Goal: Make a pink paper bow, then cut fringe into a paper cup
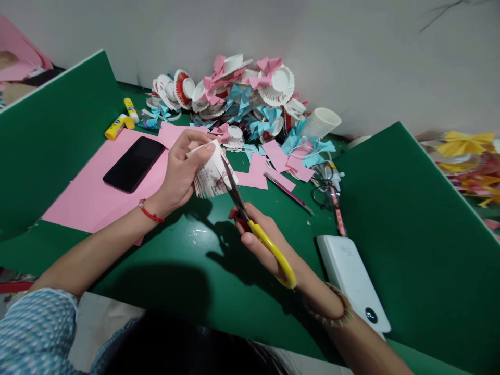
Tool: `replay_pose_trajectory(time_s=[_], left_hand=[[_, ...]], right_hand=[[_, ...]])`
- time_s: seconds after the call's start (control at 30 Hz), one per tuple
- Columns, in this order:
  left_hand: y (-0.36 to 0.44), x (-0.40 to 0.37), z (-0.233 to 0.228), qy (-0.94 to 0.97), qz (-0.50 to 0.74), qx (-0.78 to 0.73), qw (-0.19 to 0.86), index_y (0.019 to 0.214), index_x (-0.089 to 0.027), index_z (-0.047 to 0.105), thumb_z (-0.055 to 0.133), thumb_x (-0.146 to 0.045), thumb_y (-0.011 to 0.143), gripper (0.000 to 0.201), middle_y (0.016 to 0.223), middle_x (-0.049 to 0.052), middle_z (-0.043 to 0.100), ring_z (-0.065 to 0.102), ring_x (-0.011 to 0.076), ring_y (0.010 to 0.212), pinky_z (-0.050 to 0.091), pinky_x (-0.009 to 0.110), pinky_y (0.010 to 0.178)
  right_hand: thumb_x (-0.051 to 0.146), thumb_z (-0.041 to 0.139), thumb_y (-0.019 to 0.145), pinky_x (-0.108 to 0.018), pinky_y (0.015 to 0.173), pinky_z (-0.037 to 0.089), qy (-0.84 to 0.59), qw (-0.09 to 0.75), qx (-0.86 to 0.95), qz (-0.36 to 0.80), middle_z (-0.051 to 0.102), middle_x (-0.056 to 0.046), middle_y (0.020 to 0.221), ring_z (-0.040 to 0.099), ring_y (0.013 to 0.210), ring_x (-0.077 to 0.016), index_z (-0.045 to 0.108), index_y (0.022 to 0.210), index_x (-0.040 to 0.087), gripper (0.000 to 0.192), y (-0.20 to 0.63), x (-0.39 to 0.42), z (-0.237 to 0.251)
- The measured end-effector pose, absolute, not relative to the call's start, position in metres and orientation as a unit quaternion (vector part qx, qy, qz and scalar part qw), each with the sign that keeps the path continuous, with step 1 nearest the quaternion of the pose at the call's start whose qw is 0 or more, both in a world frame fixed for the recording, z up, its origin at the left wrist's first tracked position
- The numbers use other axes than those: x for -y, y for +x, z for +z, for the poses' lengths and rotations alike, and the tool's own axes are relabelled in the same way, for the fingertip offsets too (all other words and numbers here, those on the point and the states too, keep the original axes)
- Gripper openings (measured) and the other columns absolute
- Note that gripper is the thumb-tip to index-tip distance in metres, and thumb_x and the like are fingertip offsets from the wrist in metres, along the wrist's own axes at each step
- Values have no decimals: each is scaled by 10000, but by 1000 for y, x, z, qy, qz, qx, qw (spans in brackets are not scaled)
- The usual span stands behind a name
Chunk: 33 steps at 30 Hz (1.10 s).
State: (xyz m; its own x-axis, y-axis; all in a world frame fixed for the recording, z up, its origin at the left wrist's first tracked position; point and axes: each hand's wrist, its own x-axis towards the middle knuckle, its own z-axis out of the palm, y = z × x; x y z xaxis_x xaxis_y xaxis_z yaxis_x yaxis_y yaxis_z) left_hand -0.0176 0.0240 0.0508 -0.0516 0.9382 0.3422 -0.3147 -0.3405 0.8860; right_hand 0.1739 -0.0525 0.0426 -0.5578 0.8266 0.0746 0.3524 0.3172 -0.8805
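Note:
My left hand (183, 169) grips a white paper cup (211, 174) with a reddish print, raised above the green table. Narrow strips fringe the cup's lower left side. In my right hand (265, 234) is a pair of scissors (271, 250) with yellow handles, my fingers through the loops. The blades point up and away, against the right side of the cup. Whether they are biting into the paper at this instant is hard to make out.
Behind lies a heap of cut cups with pink and blue bows (238, 99). A black phone (135, 164) rests on pink paper (86, 200) near glue sticks (115, 126). Rightward are a craft knife (289, 192), eyeglasses (324, 190) and a white power bank (351, 281). Green partitions (414, 234) flank the table.

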Motion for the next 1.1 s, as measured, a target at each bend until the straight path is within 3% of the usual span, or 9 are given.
replay_pose_trajectory(time_s=[0.27, 0.47, 1.1], left_hand=[[-17, -24, 53, 477, 659, -322, 485, 762, -223, 546, 766, -446, 650, 332, 929, 2, 681, 668, 159, 842, 545, 277, 705], [-18, -23, 52, 495, 654, -315, 477, 783, -229, 543, 716, -400, 712, 254, 934, 6, 669, 674, 174, 870, 554, 313, 733], [-16, -22, 54, 474, 660, -313, 491, 762, -224, 533, 732, -383, 675, 269, 896, -2, 662, 664, 156, 789, 534, 284, 659]], right_hand=[[749, 323, 848, -257, 496, 288, -381, 287, 772, 420, 392, 58, 552, 335, 502, -118, 484, 903, 184, 590, 172, 53, 45], [751, 313, 850, -256, 500, 290, -387, 289, 774, 410, 406, 62, 534, 355, 485, -115, 487, 887, 189, 590, 171, 54, 44], [707, 339, 868, -247, 492, 304, -398, 300, 781, 376, 453, 37, 563, 387, 484, -110, 486, 806, 190, 542, 170, 55, 46]])
